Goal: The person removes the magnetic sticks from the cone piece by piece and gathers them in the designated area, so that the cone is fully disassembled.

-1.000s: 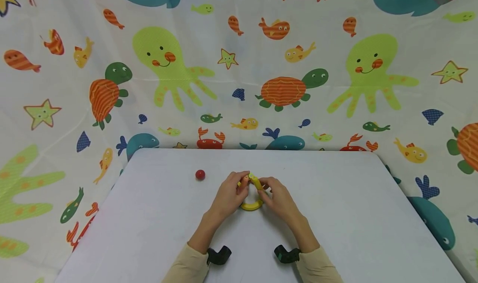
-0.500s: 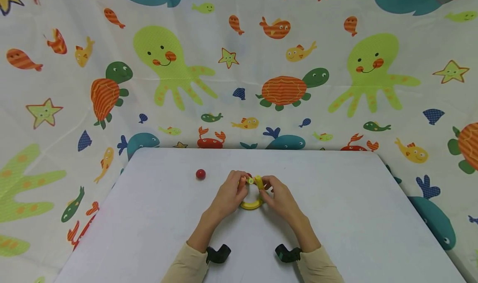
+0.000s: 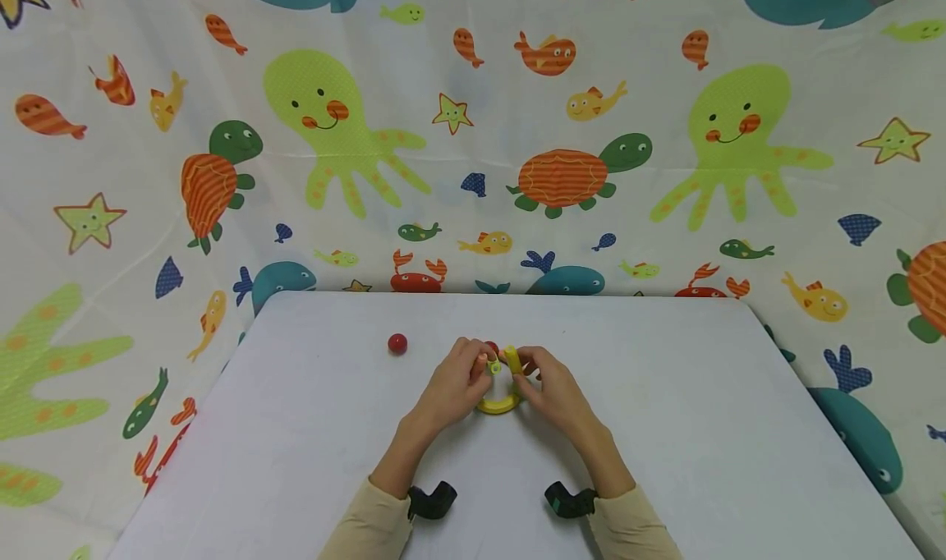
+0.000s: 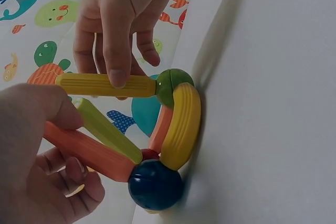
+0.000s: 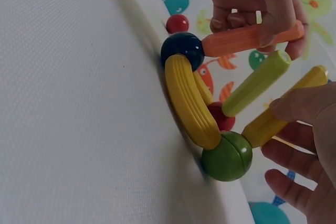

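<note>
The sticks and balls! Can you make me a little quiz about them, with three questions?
1. What color is the stick that the left hand holds? A: yellow. B: orange. C: light green.
2. True or false: the curved yellow piece touches both the dark blue ball and the green ball.
3. Fill in the blank: in the head view, the lone red ball on the white table is to the ____ of the left hand.

Key: 1. B. 2. True. 3. Left.
</note>
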### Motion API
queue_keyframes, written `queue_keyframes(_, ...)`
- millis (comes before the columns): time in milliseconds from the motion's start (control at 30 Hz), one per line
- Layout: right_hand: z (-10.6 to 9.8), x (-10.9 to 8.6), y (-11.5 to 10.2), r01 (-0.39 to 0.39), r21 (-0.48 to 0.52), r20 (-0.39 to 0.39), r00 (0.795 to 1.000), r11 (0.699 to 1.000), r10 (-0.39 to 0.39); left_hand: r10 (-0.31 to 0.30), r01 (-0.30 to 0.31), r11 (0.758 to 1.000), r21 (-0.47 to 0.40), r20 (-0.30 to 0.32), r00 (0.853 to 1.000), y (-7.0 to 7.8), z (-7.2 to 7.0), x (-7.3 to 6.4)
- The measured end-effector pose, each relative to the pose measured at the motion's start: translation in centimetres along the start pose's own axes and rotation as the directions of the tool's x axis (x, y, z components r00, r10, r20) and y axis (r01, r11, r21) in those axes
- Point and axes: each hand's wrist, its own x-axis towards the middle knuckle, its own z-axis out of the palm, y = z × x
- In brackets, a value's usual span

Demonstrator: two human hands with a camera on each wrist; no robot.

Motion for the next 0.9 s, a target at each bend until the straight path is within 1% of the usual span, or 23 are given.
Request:
queue_keyframes(200, 0.04, -0.04, 0.02, 0.048, -0.023, -0.003, 0.999, 0.999, -0.048, -0.009, 0.009, 1.000, -0.003, -0.002, 1.000, -0.26, -0.03, 0.03)
queue_keyframes(333, 0.04, -0.06, -0.09, 0.072, -0.036, -0.002, 0.997, 0.997, -0.072, -0.016, 0.015, 0.999, -0.028, -0.011, 1.000, -0.19, -0.28, -0.01)
queue_keyframes(533, 0.14, -0.06, -0.13, 0.072, -0.046, -0.001, 0.997, 0.996, -0.072, -0.049, 0.048, 0.998, -0.033, -0.002, 0.999, -0.18, -0.46, -0.09)
queue_keyframes(700, 0.22, -0.08, -0.13, 0.069, -0.059, 0.002, 0.998, 0.996, -0.069, -0.048, 0.048, 0.998, -0.034, 0.008, 0.999, -0.24, -0.45, -0.14)
queue_keyframes(900, 0.27, -0.10, -0.19, 0.059, -0.068, 0.006, 0.998, 0.996, -0.059, -0.051, 0.051, 0.998, -0.023, 0.038, 0.998, -0.41, -0.30, -0.13)
